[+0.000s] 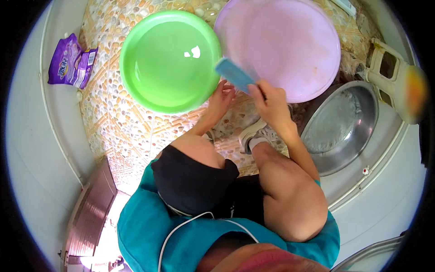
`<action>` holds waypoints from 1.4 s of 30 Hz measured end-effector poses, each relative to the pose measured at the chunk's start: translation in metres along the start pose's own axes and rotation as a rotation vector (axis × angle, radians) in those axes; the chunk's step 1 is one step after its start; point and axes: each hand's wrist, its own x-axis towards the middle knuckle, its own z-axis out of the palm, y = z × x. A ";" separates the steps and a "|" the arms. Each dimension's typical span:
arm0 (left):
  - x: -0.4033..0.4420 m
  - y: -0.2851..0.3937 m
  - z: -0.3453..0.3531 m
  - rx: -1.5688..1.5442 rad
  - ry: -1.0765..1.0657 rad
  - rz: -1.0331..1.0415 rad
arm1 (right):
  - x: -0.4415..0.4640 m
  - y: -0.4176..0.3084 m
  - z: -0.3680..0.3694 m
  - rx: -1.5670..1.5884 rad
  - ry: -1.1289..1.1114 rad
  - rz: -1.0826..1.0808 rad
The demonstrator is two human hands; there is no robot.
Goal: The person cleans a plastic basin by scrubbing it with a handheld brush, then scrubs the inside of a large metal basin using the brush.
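My right hand (270,105) is closed around one end of a flat, oblong blue brush (234,75); its bristles are not visible. The brush's far end reaches up to the right rim of a green basin (136,97) holding clear liquid. Beside the lower right of that rim is my left hand (222,96), with its fingers slightly apart and nothing seen in them. Whether it touches the rim, I cannot tell. Just right of the brush lies a wide, round lilac basin (294,50), its left part blurred.
A metal basin (335,158) with liquid leans near the right wall, below a cream plastic stool (385,77). At the left wall is a purple detergent bag (70,63). The floor (131,131) has a pebble pattern. A brown door (93,208) stands lower left.
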 end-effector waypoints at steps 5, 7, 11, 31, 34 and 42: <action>0.041 -0.012 0.005 0.050 0.139 0.157 | 0.009 -0.011 0.019 0.006 -0.031 -0.115; 0.047 -0.010 0.008 0.001 0.126 0.146 | 0.006 -0.008 0.017 0.017 -0.021 -0.062; 0.036 0.017 0.013 0.156 0.185 0.115 | 0.003 -0.007 0.010 0.012 -0.074 0.006; -0.070 0.266 0.010 0.544 0.272 0.285 | -0.025 -0.114 -0.137 0.359 0.273 0.045; -0.109 0.306 0.009 0.653 0.270 0.255 | -0.048 -0.131 -0.139 0.565 0.283 0.146; -0.157 0.315 -0.003 0.755 0.183 0.330 | -0.098 -0.153 -0.123 0.693 0.288 0.364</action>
